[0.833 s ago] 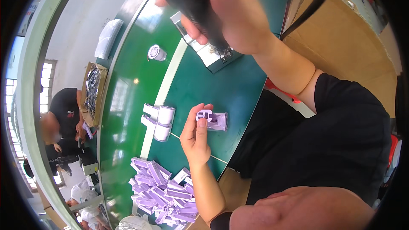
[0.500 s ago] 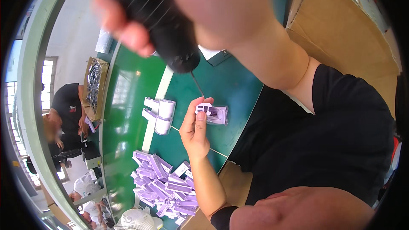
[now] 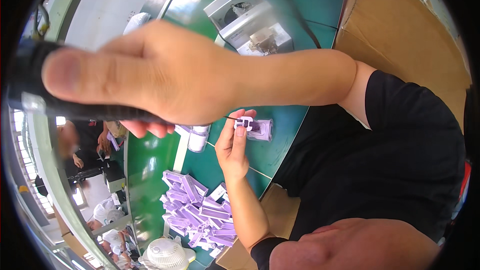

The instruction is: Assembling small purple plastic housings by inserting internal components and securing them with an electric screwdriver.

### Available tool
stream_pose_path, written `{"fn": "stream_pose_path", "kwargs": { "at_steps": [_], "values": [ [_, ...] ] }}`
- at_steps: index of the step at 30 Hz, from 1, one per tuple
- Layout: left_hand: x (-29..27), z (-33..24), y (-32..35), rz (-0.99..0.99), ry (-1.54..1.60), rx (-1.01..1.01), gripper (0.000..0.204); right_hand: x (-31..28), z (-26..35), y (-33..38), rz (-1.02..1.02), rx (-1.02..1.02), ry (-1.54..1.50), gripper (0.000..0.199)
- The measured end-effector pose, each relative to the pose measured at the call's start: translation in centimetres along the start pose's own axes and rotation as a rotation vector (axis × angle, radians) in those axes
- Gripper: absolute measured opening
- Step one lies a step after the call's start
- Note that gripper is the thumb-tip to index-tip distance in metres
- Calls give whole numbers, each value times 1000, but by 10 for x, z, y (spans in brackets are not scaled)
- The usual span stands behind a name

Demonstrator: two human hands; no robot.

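Note:
My right hand (image 3: 165,75) grips a black electric screwdriver (image 3: 30,70), large and close in view. Its thin bit (image 3: 230,118) reaches the white bracket end of a lavender plastic housing (image 3: 261,130); whether it sits in a screw is too small to tell. The housing has a rounded, cup-like far end. It is pinched between the thumb and fingers of my left hand (image 3: 233,152), above the green table. Past my right hand stand similar lavender-and-white units (image 3: 198,141), partly hidden by that hand.
A loose pile of lavender parts (image 3: 200,212) lies beside my left forearm, near a white fan (image 3: 167,254). A grey box-shaped machine (image 3: 237,12) stands beyond my right arm, with a black cable (image 3: 295,10) hanging there. Cardboard (image 3: 405,45) borders the table. Co-workers (image 3: 87,145) sit across.
The screwdriver has swung down from a steep tilt to nearly level, its body now far left. My left hand with the housing has shifted slightly. The grey machine is now uncovered.

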State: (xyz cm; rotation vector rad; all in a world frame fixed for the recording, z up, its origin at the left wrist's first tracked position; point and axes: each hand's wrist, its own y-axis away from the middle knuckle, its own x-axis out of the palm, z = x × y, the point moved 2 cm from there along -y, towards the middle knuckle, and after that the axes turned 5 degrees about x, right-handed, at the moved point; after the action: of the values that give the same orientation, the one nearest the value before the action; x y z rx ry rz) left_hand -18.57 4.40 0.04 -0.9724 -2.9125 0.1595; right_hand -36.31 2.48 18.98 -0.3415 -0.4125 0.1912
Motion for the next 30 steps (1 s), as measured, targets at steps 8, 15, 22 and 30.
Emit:
{"fn": "stream_pose_path", "kwargs": {
  "at_steps": [8,15,22,30],
  "values": [
    [-9,6,10,-66,24,-14,37,-5,-44,16,96,106,-58,81],
    [-13,7,12,-128,123,4,25,-7,-48,20,121,80,-54,82],
    [-25,21,15,-42,20,69,44,-8,-49,21,117,66,-29,84],
    [-19,16,16,-28,55,73,44,-5,-51,25,135,88,-27,82]
  ]
}}
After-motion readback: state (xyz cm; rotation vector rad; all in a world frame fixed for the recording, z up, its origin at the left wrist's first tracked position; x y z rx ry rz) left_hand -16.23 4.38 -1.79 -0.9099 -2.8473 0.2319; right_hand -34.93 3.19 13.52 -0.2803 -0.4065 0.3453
